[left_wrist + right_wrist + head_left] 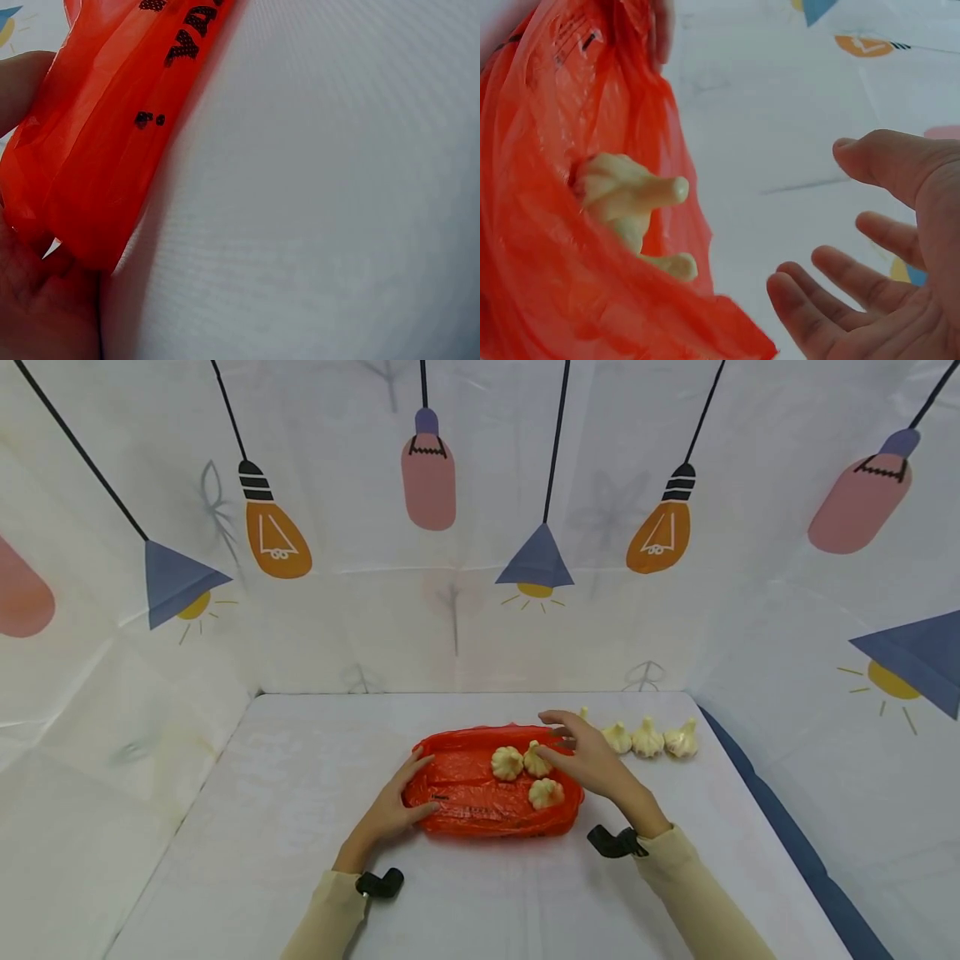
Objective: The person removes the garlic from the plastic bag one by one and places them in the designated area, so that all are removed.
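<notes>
A red plastic bag [465,814] lies spread wide on the table, its mouth facing up. My left hand [392,803] holds the bag's left end, thumb at the near side and fingers at the far side; in the left wrist view the red plastic [112,150] runs between them. Inside the bag, toward its right, sit three garlic bulbs, among them a left one [507,763] and a near one [546,793]. Above the bag's right rim hovers my right hand [592,762], fingers spread and holding nothing; in the right wrist view its palm [885,315] is apart from the bag.
Several more garlic bulbs [647,738] stand in a row on the white table [315,752] beyond my right hand, one partly hidden by it. A white cloth [360,627] printed with lamps hangs around the table's back and sides.
</notes>
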`<state>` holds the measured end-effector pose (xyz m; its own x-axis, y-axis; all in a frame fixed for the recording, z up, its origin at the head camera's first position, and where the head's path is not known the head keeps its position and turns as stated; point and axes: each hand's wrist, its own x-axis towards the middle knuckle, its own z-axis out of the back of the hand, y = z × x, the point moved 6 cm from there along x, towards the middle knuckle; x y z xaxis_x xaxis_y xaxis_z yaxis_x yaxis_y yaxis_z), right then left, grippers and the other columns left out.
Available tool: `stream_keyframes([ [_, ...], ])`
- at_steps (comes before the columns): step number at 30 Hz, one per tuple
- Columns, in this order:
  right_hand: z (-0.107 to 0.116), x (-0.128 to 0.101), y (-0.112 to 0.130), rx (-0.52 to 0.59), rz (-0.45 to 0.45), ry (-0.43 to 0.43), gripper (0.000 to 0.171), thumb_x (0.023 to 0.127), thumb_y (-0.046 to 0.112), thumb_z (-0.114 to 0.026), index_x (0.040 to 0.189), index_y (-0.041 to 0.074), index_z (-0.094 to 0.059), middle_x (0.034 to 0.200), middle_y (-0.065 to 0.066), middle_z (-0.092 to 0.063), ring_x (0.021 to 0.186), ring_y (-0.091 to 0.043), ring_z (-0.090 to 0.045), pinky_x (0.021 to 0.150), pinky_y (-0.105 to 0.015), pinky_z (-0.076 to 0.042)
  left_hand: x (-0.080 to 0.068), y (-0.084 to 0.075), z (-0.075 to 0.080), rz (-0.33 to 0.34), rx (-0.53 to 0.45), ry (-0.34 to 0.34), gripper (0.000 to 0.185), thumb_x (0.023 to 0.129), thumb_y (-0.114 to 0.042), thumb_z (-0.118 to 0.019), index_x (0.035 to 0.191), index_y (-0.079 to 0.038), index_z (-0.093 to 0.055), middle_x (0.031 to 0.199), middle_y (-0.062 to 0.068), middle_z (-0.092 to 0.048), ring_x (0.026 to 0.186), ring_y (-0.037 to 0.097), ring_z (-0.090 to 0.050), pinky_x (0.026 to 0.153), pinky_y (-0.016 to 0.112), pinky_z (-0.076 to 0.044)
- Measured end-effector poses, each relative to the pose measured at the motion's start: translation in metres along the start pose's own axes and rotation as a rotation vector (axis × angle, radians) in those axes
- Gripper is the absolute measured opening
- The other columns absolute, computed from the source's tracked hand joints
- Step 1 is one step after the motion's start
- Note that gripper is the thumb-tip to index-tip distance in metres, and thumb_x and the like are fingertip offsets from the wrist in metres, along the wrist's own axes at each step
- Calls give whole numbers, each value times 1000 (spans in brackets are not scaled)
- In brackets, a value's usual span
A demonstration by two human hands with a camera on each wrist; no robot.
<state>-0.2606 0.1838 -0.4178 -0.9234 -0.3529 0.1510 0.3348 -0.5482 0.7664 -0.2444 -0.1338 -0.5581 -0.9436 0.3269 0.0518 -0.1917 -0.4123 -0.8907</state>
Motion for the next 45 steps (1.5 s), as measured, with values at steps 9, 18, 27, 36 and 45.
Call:
stream_keyframes([
  [9,-24,22,7,-8,-11,170,58,98,32,-71,148,8,-51,150,-20,-53,126,-43,-61,99,-53,-56,0,1,4,-27,30,-17,83,89,-39,-79,160,-24,-38,173,8,-16,159,41,-15,121,72,-18],
  [18,-46,34,7,-41,4,270,58,101,29,-67,148,2,-49,149,-24,-53,123,-44,-62,98,-54,-56,0,0,3,-20,19,-13,84,89,-37,-79,160,-23,-37,174,7,-14,159,42,-13,121,72,-18],
  [27,-61,43,4,-53,-15,317,56,101,29,-67,147,1,-51,147,-21,-56,122,-35,-64,103,-50,-53,-1,0,4,-10,10,-8,84,89,-36,-80,161,-22,-37,174,4,-14,160,39,-12,122,71,-15],
  [36,-75,51,4,12,-4,356,55,101,27,-66,149,5,-49,154,-17,-50,125,-34,-64,104,-49,-54,-1,-1,2,3,-17,0,83,90,-34,-79,161,-24,-36,174,4,-13,160,39,-11,123,70,-13],
  [45,-80,60,-3,36,-48,368,58,91,-11,-51,148,4,-51,153,-18,-51,130,-39,-60,100,-49,-55,0,0,0,10,-4,4,82,91,-35,-79,161,-25,-37,174,6,-13,159,39,-12,123,70,-15],
])
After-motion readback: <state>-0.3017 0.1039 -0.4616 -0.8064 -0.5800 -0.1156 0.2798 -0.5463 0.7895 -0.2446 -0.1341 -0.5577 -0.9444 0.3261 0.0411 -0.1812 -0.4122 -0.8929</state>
